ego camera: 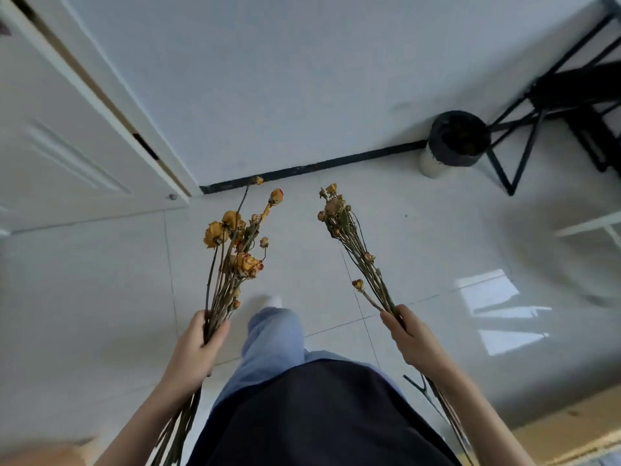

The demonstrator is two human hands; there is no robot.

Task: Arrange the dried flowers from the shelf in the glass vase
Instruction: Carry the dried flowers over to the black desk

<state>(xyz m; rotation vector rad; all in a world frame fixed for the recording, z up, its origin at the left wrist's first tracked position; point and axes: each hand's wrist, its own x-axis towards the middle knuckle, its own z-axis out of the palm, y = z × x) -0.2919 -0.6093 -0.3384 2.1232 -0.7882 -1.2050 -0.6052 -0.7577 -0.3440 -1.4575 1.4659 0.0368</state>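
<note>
While each hand, left hand point(193, 348) and right hand point(408, 334), grips a dried bunch point(232, 250) mid-stem, brittle heads above the knuckles may shed if jostled.

The left hand point(195, 351) grips yellow dried flowers point(235, 250), the right hand point(408, 338) a seemingly paler bunch point(339, 213).

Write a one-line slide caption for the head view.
Above a pale tiled floor, the left hand grips a fuller bunch of dried yellow flowers and the right hand a slimmer bunch.
</note>
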